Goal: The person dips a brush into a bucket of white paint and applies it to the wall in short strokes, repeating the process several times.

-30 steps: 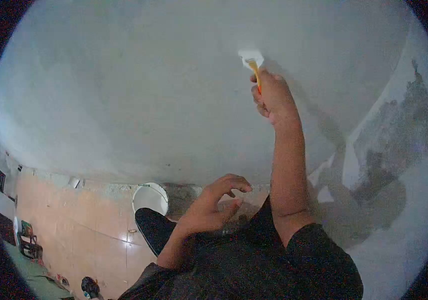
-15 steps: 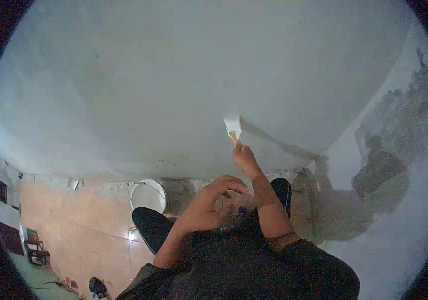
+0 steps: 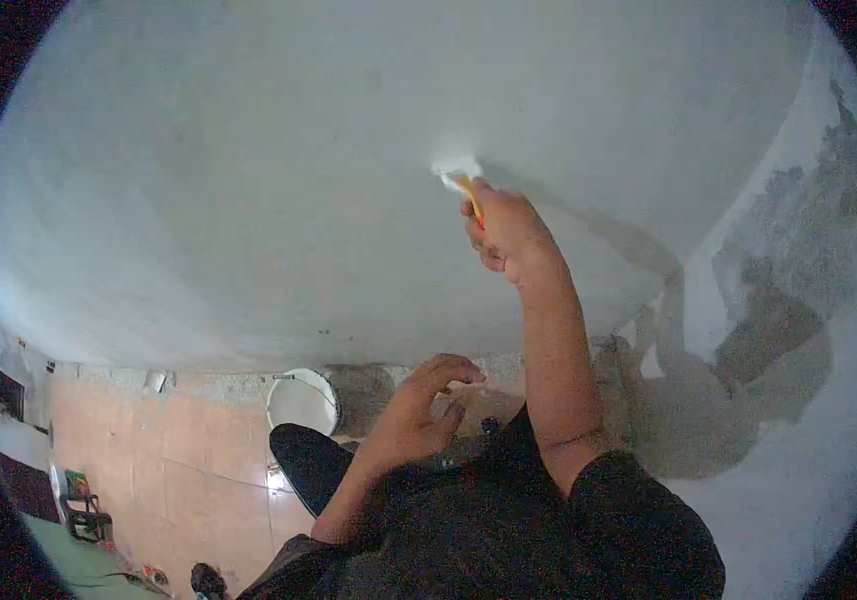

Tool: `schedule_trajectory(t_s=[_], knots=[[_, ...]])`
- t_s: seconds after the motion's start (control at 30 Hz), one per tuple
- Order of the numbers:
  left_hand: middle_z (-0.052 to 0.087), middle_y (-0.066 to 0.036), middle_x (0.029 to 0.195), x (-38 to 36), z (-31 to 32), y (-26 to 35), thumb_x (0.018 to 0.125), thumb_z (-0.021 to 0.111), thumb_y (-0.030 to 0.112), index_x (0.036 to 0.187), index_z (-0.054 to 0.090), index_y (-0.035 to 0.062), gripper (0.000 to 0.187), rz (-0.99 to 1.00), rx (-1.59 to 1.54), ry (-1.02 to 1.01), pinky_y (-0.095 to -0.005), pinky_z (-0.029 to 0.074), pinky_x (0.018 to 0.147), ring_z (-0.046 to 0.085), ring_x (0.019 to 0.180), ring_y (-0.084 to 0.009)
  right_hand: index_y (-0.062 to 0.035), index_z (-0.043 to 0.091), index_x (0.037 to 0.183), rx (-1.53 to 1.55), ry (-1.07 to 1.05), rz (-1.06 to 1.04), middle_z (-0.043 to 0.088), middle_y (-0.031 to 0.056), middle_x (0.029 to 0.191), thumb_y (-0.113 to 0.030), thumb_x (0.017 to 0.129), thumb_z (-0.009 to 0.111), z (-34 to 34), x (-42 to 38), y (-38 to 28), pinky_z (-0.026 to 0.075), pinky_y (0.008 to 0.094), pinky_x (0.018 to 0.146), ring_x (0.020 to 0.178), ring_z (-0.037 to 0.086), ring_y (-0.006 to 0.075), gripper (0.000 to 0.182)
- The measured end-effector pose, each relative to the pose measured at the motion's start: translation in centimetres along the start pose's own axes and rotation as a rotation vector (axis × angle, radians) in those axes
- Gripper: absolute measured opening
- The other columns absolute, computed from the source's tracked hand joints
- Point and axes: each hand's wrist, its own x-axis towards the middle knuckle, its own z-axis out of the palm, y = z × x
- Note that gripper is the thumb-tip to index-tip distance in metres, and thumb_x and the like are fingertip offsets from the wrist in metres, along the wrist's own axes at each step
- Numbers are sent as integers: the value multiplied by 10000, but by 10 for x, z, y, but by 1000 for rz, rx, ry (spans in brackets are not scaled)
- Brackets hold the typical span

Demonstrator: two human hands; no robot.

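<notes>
My right hand (image 3: 510,238) is wrapped round the yellow handle of a paintbrush (image 3: 459,168). The brush's white head touches the grey-white wall (image 3: 348,190), and its bristles are blurred. Lower down, my left hand (image 3: 418,408) hovers before my body, fingers loosely curved and apart from the thumb, with nothing between them. To its left, a white bucket (image 3: 331,392) stands on the floor by the foot of the wall.
On the right, the side wall (image 3: 778,330) has dark damp-looking patches. Tan floor (image 3: 168,430) stretches to the left. A chair (image 3: 86,510) stands far left, and a dark object (image 3: 208,580) lies on the floor near the bottom edge.
My right hand has moved upward along the wall with the paintbrush, the forearm reaching further out. My left hand stays in nearly the same place.
</notes>
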Motion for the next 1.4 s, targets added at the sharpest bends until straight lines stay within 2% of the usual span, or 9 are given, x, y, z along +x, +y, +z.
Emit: schedule_trajectory(t_s=[0.17,0.27,0.57,0.67,0.77,0.97,1.1,1.3,1.4], knots=[[579,-103,1196,2,1,-3,792,573,-82,1119,596,71,362,18,0,-2,-377,471,929,562,1137,-277,-67,540,774,-236,107,-410,435,-31,520,-422,1025,335,7,16,12,331,283,428,428,359,74,481],[587,-104,1179,7,1,4,788,576,-77,1113,595,66,355,-52,14,3,-372,465,937,565,1132,-271,18,633,870,-543,254,-390,644,249,789,-405,1009,337,9,53,54,481,529,749,781,621,469,535],[595,-99,1164,14,3,3,799,606,-40,1112,593,80,335,3,-24,12,-364,464,928,573,1123,-252,49,549,1175,-975,126,-393,606,187,728,-296,984,422,-23,103,298,529,422,592,670,637,284,414],[587,-101,1177,13,3,4,801,604,-42,1129,590,84,352,31,38,-10,-362,478,912,574,1120,-260,19,583,1092,-350,39,105,561,69,623,-327,962,451,-30,69,237,469,382,473,488,535,221,393],[584,-106,1185,12,7,3,796,602,-58,1134,593,80,365,61,-29,-23,-361,492,890,576,1116,-268,-70,562,809,36,-62,205,434,-14,528,-364,991,409,-32,23,129,347,266,404,423,398,101,378],[585,-112,1192,8,10,11,792,605,-74,1141,595,75,380,21,-29,-41,-361,494,891,580,1116,-272,-81,520,843,344,-163,181,389,-71,496,-320,990,393,-33,33,-20,217,223,296,337,270,54,308],[592,-120,1182,5,9,10,787,614,-66,1148,594,77,390,56,-26,-42,-362,492,894,577,1124,-284,-79,516,870,239,-276,6,369,-78,482,-366,1009,364,-25,-2,-61,207,201,293,339,256,44,354],[592,-121,1185,3,7,7,797,608,-61,1143,594,81,374,56,-44,-40,-364,484,908,577,1124,-284,-92,522,834,-235,117,-304,385,-35,521,-416,1022,336,-18,7,-16,250,247,337,376,309,60,418],[589,-117,1192,2,9,1,805,596,-58,1145,589,82,368,66,-58,-55,-366,481,912,579,1115,-280,16,568,825,-473,184,-364,572,144,659,-393,1020,340,-21,55,62,461,450,648,643,595,281,507]])
